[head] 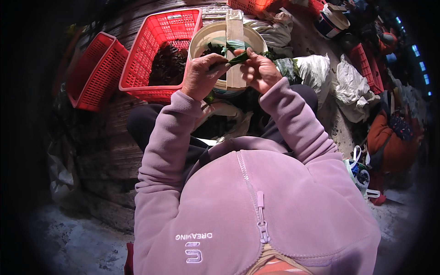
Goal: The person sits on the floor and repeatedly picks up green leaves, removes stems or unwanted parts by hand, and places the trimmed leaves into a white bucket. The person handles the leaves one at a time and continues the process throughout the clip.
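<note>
Both my hands are raised over a round pale plastic bucket (210, 35). A narrow wooden board (235, 29) lies across its rim, with a greenish band wrapped around the board. Between my left hand (207, 73) and my right hand (260, 70) runs a dark green, leaf-like strip (238, 59), possibly seaweed. The fingertips of each hand pinch one end of it, just above the board. More dark green pieces (215, 49) show inside the bucket, partly hidden by my left hand and the board.
Left of the bucket stands a red plastic crate (156, 88) holding dark leafy material (168, 63). A second red crate (98, 72) is farther left. White woven sacks (314, 70) lie to the right. Beyond them are a white bucket (331, 21) and a person in orange clothing (386, 146).
</note>
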`<action>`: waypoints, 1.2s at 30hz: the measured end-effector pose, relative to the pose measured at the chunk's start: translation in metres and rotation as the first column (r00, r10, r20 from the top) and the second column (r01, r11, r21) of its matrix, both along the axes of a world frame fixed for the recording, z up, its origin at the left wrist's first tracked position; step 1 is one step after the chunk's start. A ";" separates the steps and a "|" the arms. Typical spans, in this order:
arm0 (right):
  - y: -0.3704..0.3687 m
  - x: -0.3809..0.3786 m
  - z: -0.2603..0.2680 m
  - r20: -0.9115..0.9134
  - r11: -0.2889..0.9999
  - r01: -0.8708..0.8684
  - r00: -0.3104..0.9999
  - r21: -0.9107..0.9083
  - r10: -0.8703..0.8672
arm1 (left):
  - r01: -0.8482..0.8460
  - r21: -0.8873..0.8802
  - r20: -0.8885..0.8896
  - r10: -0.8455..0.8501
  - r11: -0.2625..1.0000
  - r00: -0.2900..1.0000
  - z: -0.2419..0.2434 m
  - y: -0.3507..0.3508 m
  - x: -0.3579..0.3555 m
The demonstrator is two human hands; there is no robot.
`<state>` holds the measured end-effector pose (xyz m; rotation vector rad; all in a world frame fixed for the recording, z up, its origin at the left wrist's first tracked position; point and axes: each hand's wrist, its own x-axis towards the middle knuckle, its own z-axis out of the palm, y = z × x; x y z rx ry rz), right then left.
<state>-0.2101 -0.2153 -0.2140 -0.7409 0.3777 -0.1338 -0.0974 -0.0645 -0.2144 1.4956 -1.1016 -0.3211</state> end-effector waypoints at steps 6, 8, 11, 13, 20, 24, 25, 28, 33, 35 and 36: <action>-0.009 0.017 0.048 0.007 0.838 0.198 0.974 -0.508 -0.226 | 0.018 0.071 0.059 -0.022 0.997 0.998 0.010 -0.002 0.041; -0.010 0.024 0.068 0.152 0.782 0.248 0.969 -0.571 -0.196 | -0.034 -0.028 0.215 0.039 0.999 0.976 0.016 -0.002 0.065; -0.001 0.033 0.076 0.121 0.834 0.218 0.976 -0.506 -0.182 | -0.365 -0.064 0.590 0.330 0.929 0.737 0.006 0.004 0.083; 0.009 0.037 0.068 0.000 0.875 0.191 0.977 -0.445 -0.213 | -0.686 -0.222 0.801 0.531 0.693 0.278 -0.013 0.008 0.072; 0.024 0.023 0.035 -0.038 0.886 0.187 0.974 -0.424 -0.224 | 0.311 -0.135 -0.978 -0.177 0.941 0.108 -0.056 0.005 -0.012; 0.028 -0.001 0.020 -0.043 0.934 0.157 0.983 -0.321 -0.180 | 0.086 -0.333 -0.928 -0.342 0.939 0.145 -0.052 -0.016 -0.015; 0.027 -0.007 0.014 -0.061 0.938 0.173 0.978 -0.301 -0.200 | 0.026 -0.292 -0.943 -0.292 0.956 0.162 -0.051 -0.018 -0.014; 0.022 -0.018 -0.008 -0.150 0.933 0.258 0.942 -0.251 -0.300 | -0.146 -0.295 -0.944 -0.263 0.944 0.201 -0.051 -0.021 -0.015; 0.011 -0.023 -0.033 -0.172 0.837 0.382 0.863 -0.392 -0.475 | -0.223 -0.071 -0.984 -0.032 0.972 0.173 -0.053 -0.021 -0.019; 0.009 -0.025 -0.033 -0.062 0.715 0.416 0.841 -0.562 -0.538 | -0.272 0.032 -0.991 0.067 0.962 0.118 -0.051 -0.021 -0.017; 0.008 -0.026 -0.032 0.004 0.707 0.435 0.853 -0.557 -0.522 | -0.235 -0.098 -0.990 -0.071 0.967 0.121 -0.049 -0.020 -0.017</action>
